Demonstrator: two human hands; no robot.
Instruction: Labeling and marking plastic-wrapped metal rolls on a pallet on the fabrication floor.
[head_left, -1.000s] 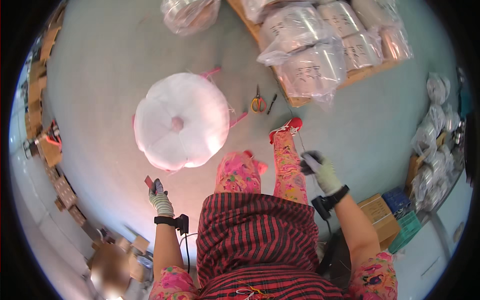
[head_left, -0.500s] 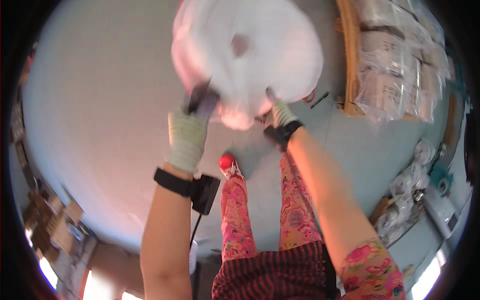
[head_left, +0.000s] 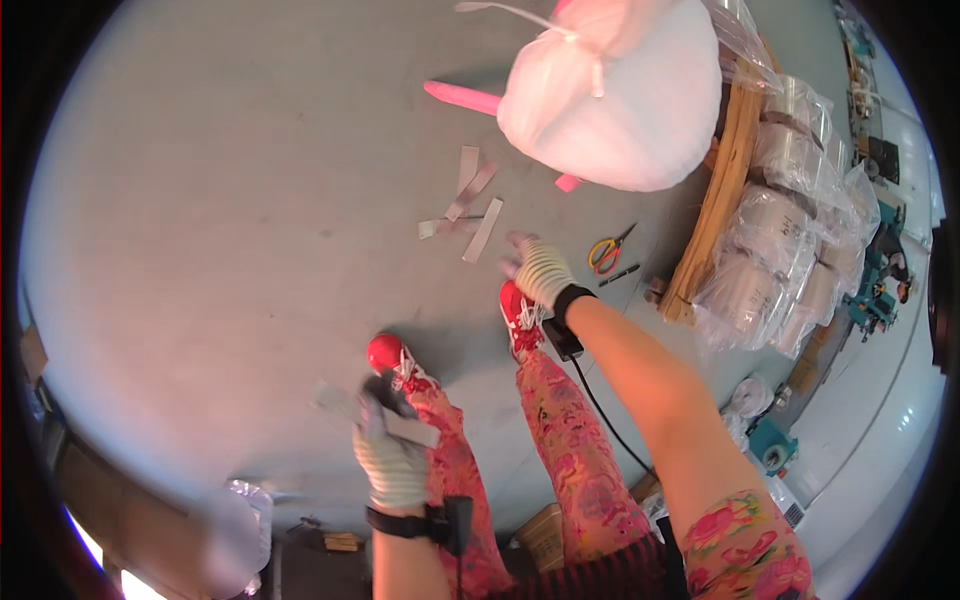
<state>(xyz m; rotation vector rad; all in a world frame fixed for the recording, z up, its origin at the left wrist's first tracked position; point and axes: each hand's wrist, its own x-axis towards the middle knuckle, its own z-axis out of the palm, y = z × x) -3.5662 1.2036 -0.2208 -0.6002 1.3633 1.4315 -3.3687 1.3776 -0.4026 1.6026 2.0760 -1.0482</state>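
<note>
My left hand (head_left: pixel 388 440), in a striped knit glove with dark fingers, is closed on a flat pale strip (head_left: pixel 412 430) that sticks out on its right. Motion smears what shows on its other side. My right hand (head_left: pixel 540 270), gloved likewise, reaches over the floor with its fingers apart and nothing in them. Just beyond it lie several flat grey-white strips (head_left: pixel 484 230), loosely crossed. Farther off, a bulging white bag (head_left: pixel 615 120) with a thin white tie (head_left: pixel 520 18) rests above pink legs (head_left: pixel 462 97), perhaps a stool's.
Yellow-and-red scissors (head_left: pixel 605 255) and a black pen (head_left: pixel 619 275) lie right of my right hand. A wooden pallet (head_left: pixel 715 190) with plastic-wrapped rolls (head_left: pixel 765 225) stands farther right. My red shoes (head_left: pixel 390 352) are on the grey floor.
Both hands have left the white bag. My left hand has come down near my leg and now holds a strip; my right hand has lowered. The view has shifted, bringing the floor strips into sight.
</note>
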